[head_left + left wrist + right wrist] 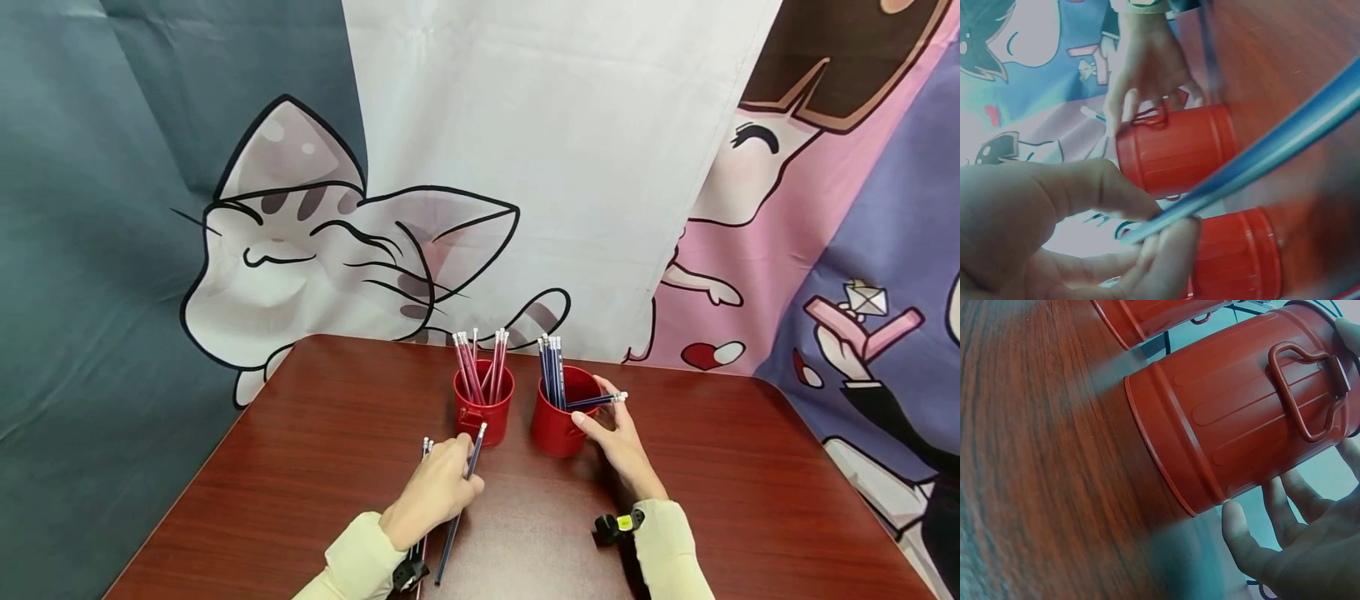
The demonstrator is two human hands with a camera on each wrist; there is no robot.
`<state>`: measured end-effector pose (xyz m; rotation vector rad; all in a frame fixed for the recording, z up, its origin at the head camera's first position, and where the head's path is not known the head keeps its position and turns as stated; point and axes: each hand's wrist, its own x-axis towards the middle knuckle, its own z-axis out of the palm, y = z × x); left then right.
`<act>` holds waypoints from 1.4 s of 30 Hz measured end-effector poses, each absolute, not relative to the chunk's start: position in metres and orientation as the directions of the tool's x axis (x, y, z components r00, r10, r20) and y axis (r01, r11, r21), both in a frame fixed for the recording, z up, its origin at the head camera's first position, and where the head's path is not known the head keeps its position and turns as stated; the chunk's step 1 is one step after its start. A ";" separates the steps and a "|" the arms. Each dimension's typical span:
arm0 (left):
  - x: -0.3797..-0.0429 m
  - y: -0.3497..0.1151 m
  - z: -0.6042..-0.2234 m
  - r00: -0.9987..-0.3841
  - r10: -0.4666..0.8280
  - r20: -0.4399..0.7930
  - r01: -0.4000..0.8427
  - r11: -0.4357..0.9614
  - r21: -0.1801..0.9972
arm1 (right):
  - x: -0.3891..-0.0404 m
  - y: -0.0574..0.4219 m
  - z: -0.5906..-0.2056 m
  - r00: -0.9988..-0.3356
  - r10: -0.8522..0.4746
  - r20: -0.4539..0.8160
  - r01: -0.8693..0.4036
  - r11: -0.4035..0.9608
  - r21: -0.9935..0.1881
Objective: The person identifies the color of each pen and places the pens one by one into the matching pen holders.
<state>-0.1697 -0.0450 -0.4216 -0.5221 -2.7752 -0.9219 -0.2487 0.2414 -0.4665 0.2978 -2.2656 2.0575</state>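
Observation:
My left hand (435,483) pinches a dark blue pencil (452,542) between thumb and fingers, over the table in front of the left red bucket (491,427). In the left wrist view the blue pencil (1266,153) slants up to the right from the fingertips. My right hand (626,450) holds the right red bucket (555,432), thumb at its near rim and fingers around its right side. Several blue pencils (551,375) stand in that bucket; one more blue pencil (596,401) leans over its rim toward the right hand. Several pink pencils (498,358) stand in the left bucket.
More pencils (426,446) lie on the brown table (322,450), partly hidden beneath the left hand and forearm. A cloth backdrop (585,167) with cartoon figures hangs behind the table's far edge. Each wrist wears a small black camera (611,527).

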 end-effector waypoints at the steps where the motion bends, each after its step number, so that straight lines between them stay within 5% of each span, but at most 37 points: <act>1: -0.170 -0.045 -0.420 -0.918 0.278 0.282 0.393 0.732 0.557 | -0.249 0.242 -0.468 -0.978 -0.099 0.182 -0.192 0.093 -0.977; 26: -0.191 -0.024 -0.369 -0.789 0.141 0.598 0.600 0.388 0.700 | -0.238 0.237 -0.452 -0.978 -0.106 0.180 -0.189 0.084 -0.978; 42: -0.225 -0.008 -0.322 -0.628 0.193 0.754 0.754 0.392 0.527 | -0.251 0.244 -0.473 -0.966 -0.124 0.226 -0.238 0.089 -0.967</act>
